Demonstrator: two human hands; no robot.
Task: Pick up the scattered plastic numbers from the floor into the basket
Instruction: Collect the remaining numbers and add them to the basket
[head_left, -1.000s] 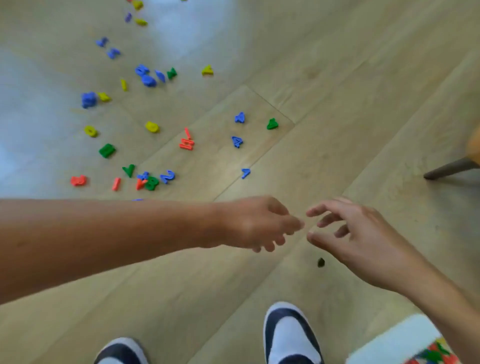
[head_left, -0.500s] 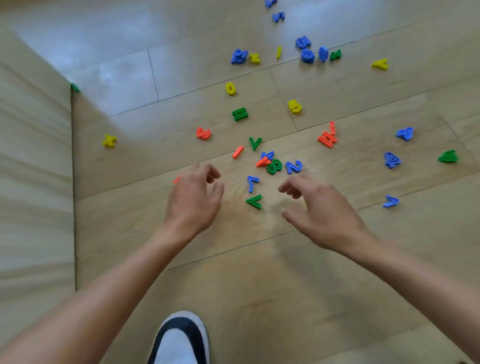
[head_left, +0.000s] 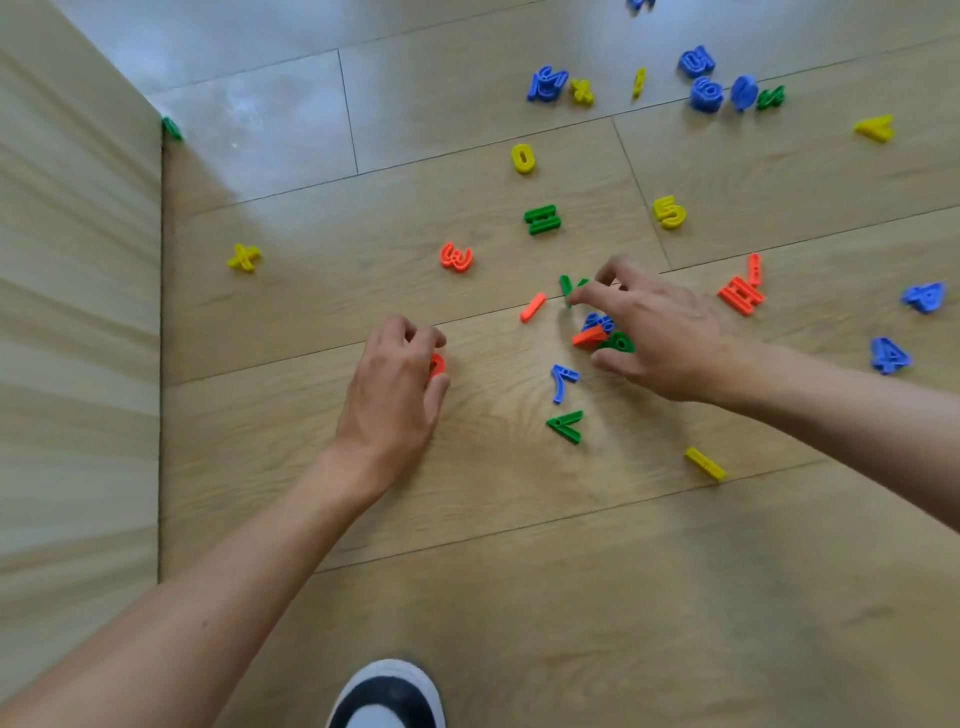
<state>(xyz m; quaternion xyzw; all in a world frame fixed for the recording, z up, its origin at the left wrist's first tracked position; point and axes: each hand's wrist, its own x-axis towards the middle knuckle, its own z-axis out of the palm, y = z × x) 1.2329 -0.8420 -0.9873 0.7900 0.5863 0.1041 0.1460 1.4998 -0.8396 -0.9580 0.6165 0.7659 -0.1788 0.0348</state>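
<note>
Colourful plastic numbers and signs lie scattered over the wooden floor. My left hand (head_left: 395, 384) is down on the floor, its fingers and thumb curled around a small orange piece (head_left: 437, 365). My right hand (head_left: 665, 332) is spread over a small pile of blue, orange and green pieces (head_left: 602, 335), and its fingertips touch a green piece (head_left: 570, 287). Close by lie a blue 7 (head_left: 562, 381), a green angle sign (head_left: 567, 426), an orange bar (head_left: 533, 306) and an orange 3 (head_left: 456, 256). No basket is in view.
A wooden panel wall (head_left: 78, 338) rises along the left. A yellow x (head_left: 244, 256) lies near it. More pieces lie farther out: a yellow 5 (head_left: 669, 212), a green equals sign (head_left: 542, 219), blue 4s (head_left: 889, 356). My shoe (head_left: 387, 696) is at the bottom.
Both hands have come down and forward to the floor. The left hand has curled around the orange piece; the right hand has reached over the pile to the green piece. The view has moved closer.
</note>
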